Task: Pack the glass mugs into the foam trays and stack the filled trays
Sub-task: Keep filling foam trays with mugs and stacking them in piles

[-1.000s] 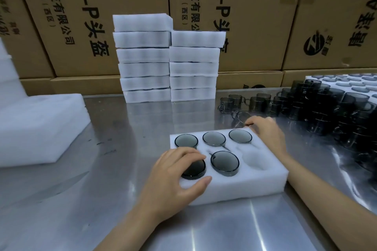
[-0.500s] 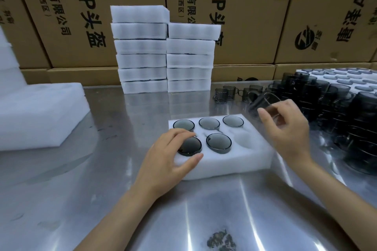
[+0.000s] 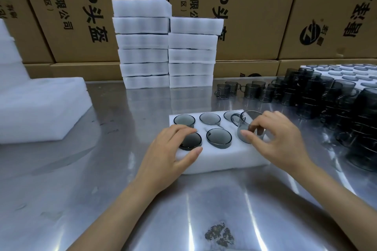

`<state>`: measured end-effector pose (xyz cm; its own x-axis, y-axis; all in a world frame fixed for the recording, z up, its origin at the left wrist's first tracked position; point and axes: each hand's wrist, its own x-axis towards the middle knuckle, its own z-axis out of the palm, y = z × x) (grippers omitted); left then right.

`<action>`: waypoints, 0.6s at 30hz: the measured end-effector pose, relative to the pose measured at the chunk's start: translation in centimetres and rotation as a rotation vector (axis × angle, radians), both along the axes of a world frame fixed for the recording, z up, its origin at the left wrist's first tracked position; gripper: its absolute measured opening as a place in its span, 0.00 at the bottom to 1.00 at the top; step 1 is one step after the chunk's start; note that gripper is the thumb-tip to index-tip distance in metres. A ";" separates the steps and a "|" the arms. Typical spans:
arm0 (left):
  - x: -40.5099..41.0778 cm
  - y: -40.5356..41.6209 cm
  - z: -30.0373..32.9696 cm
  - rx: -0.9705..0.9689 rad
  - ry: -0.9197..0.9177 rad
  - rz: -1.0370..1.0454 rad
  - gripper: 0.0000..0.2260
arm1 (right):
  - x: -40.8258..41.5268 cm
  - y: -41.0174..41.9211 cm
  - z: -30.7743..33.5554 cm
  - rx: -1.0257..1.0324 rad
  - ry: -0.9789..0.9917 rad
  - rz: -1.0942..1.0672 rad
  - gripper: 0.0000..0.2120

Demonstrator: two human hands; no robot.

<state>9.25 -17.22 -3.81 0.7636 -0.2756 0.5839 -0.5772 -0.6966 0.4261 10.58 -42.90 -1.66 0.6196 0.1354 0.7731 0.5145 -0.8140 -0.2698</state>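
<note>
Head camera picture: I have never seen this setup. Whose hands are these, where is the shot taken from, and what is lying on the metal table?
There is no machine here: a person works with two bare hands, and the one camera sits on their head, looking forward and down. In front lies a white foam tray with six round pockets; five hold smoky grey glass mugs, sunk to their rims. The left hand rests on the tray's near-left corner, fingers over one seated mug. The right hand grips a sixth grey glass mug over the last pocket, near right. Behind stand two stacks of white foam trays, loose grey mugs crowd the right, and thick white foam blocks lie left. Brown cardboard boxes line the back.
</note>
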 end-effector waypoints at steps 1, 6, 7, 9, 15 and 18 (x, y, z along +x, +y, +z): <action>0.0 0.0 0.0 0.003 -0.002 0.002 0.20 | 0.0 0.1 0.0 -0.002 0.011 0.001 0.11; 0.0 -0.2 0.0 0.041 -0.040 0.010 0.20 | -0.1 0.3 0.0 -0.029 0.125 -0.017 0.11; 0.0 -0.3 0.2 0.060 -0.061 0.011 0.20 | -0.2 0.2 0.0 -0.044 0.135 -0.015 0.11; -0.4 -0.8 0.6 0.097 -0.111 -0.001 0.19 | -0.3 0.1 0.2 -0.066 0.145 -0.012 0.11; -1.3 -3.4 1.9 0.221 -0.238 -0.106 0.20 | -0.3 -0.2 0.7 0.105 0.104 0.016 0.11; -1.5 -5.6 2.8 0.292 -0.174 -0.126 0.26 | -0.5 -0.5 0.9 0.094 0.133 0.072 0.19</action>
